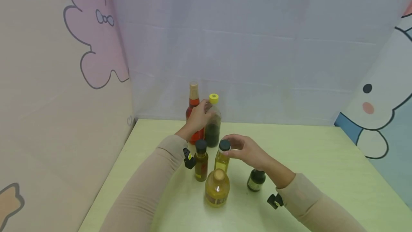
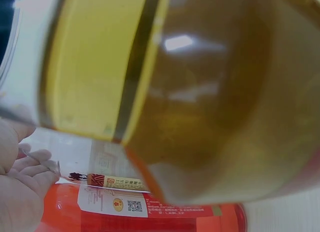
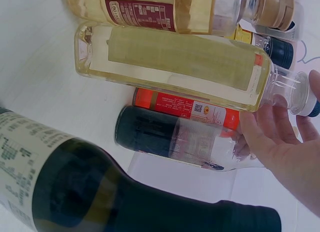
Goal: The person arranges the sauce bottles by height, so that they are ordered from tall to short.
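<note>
My left hand [image 1: 199, 117] reaches to the back and grips the upper part of a clear bottle [image 1: 212, 133] with a yellow cap and dark liquid in its lower half. Beside it stands a red bottle [image 1: 197, 137] with a pale neck wrap, partly covered by that hand. My right hand [image 1: 248, 149] holds the neck of a square, pale yellow bottle [image 3: 180, 66] with a dark cap; thumb and fingers lie on either side of the neck. In the left wrist view, the left fingers [image 2: 32, 169] appear by the clear bottle, largely behind a near bottle [image 2: 220, 91].
A dark-capped brown bottle [image 1: 201, 165] stands under the left wrist. In front is a round amber bottle [image 1: 217, 192] with a gold cap. A dark green bottle [image 1: 256, 181] stands below the right forearm. Behind the table [image 1: 289, 142] hangs a pale curtain [image 1: 251, 53].
</note>
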Motion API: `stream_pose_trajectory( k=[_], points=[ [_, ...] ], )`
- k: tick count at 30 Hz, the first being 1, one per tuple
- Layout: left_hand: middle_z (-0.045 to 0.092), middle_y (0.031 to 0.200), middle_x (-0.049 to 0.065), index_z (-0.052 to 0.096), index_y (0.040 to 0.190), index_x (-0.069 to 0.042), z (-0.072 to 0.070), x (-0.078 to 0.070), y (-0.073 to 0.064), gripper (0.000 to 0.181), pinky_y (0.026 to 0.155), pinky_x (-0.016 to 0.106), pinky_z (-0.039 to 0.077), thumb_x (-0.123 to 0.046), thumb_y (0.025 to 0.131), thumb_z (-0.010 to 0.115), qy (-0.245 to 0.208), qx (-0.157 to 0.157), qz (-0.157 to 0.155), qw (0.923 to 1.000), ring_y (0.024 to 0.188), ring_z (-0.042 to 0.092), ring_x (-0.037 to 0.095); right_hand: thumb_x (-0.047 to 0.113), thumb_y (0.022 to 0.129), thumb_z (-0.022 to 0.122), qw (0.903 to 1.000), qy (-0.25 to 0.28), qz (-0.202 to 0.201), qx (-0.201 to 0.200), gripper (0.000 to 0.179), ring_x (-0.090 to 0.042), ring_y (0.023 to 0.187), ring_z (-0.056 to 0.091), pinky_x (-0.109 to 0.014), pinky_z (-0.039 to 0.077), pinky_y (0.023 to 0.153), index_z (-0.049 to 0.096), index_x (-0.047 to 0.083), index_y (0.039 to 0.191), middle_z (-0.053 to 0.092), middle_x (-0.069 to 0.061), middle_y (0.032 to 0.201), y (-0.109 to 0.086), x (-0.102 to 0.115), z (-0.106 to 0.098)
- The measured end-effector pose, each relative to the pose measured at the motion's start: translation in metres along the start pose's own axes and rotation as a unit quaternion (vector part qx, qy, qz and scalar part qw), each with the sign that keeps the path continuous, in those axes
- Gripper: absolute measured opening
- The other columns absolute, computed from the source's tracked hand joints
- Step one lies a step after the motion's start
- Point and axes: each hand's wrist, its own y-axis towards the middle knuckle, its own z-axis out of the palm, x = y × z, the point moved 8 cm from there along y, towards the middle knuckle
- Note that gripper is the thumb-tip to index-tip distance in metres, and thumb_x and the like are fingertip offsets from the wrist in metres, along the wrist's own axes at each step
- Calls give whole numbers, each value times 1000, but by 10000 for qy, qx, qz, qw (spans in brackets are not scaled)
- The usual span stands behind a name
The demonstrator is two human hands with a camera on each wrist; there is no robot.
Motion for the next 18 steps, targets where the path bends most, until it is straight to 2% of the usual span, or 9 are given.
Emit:
stream_pose_trajectory(
  k=[18],
  points=[
    [49,143,10,43,141,-8,1,0,2,47,105,40,39,-23,100,59,129,21,-8,9999,130,45,25,14,90,72,10000,-1,16,-30,40,-31,113,58,-42,51,91,58,-1,125,65,-11,114,-1,-1,0]
  ],
)
